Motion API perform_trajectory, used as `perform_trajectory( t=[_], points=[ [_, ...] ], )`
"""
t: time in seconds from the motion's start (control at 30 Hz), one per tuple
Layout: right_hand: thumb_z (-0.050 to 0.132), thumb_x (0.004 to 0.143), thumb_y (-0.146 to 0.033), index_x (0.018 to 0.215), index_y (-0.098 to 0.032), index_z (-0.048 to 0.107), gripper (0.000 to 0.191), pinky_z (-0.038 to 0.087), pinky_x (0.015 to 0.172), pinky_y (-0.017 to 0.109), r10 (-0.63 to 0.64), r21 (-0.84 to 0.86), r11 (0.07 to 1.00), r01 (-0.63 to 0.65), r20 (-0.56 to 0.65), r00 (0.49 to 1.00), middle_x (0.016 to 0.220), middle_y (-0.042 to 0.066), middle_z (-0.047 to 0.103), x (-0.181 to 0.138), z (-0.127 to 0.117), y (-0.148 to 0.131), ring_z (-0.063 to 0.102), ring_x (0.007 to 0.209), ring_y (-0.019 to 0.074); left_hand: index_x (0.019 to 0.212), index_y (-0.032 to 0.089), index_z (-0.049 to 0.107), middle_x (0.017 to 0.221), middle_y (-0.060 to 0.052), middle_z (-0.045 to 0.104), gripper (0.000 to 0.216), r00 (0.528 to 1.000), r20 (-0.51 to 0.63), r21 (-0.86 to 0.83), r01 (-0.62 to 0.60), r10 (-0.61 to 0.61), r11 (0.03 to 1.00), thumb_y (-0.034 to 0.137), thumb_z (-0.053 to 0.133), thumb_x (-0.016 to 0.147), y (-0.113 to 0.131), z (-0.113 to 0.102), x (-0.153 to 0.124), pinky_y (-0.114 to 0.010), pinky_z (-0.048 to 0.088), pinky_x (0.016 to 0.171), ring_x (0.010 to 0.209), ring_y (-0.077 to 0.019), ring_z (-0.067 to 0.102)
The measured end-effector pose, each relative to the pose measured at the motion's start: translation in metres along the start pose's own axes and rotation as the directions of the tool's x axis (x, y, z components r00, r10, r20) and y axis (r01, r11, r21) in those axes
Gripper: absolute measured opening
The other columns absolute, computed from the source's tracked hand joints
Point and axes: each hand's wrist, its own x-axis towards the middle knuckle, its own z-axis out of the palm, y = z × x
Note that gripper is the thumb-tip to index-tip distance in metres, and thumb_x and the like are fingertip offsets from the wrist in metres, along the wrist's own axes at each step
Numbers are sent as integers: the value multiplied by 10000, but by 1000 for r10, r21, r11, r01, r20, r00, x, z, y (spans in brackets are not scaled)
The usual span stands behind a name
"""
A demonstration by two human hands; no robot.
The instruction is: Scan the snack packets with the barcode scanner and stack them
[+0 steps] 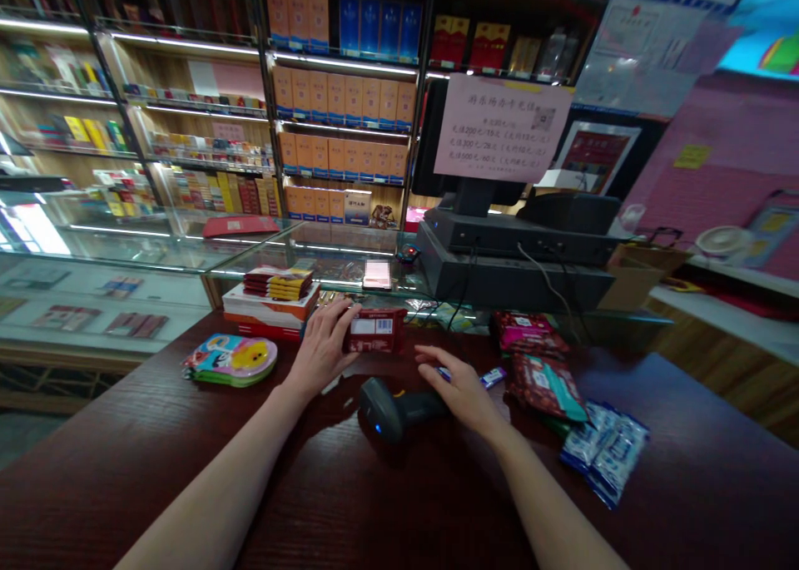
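Observation:
In the head view, my left hand (325, 344) is closed on the left end of a dark red snack packet (376, 331). The packet's white barcode label faces me. My right hand (459, 384) hovers by the handle end of a black barcode scanner (385, 412), its fingers loosely bent and apart, with nothing seen in them. The scanner lies on the dark wooden counter (399, 512) and shows a small blue light. Partly hidden behind my right hand is a thin purple-and-white packet (493, 377).
Left stand boxes topped with yellow-red packets (278, 284) and colourful flat packs (230, 359). To the right lie brown-red snack bags (546, 385) and blue-white packets (607, 449). A glass case (325, 250) and a monitor with a paper sign (499, 129) stand behind.

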Motion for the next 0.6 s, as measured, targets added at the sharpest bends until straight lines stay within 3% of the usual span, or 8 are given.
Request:
perform_trajectory(
  t=[0.1, 0.17, 0.33, 0.6],
  points=[
    [575, 893, -391, 1256, -230, 635, 401, 530, 906, 383, 46, 114, 993, -24, -190, 981, 1125, 81, 721, 9, 6, 2, 686, 973, 212, 1542, 246, 252, 1493, -145, 418, 837, 999, 12, -18, -39, 39, 999, 241, 692, 830, 8, -3, 3, -519, 306, 1187, 1436, -323, 347],
    [599, 865, -387, 1253, -225, 636, 422, 547, 867, 371, 68, 165, 986, -27, -246, 967, 1140, 91, 713, 14, 10, 4, 684, 960, 211, 1541, 247, 252, 1500, -146, 412, 831, 998, 28, -21, -60, 61, 998, 248, 688, 834, 12, -4, 4, -527, 295, 1195, 1436, -323, 348],
    [656, 804, -395, 1222, -208, 646, 458, 556, 770, 341, 123, 261, 964, -54, -253, 960, 1073, 89, 723, 22, 17, 7, 685, 885, 210, 1542, 247, 250, 1500, -142, 415, 827, 994, 52, -22, -99, 100, 995, 232, 677, 834, 20, -6, 7, -537, 269, 1211, 1439, -315, 348],
    [695, 769, -445, 869, -196, 657, 271, 494, 654, 278, 113, 246, 968, -47, -264, 958, 781, 16, 687, 24, 18, 8, 621, 700, 175, 1535, 273, 281, 1536, -140, 357, 819, 992, 73, -53, -97, 100, 994, 188, 679, 824, 23, -3, 7, -536, 273, 1204, 1446, -326, 326]
  ],
)
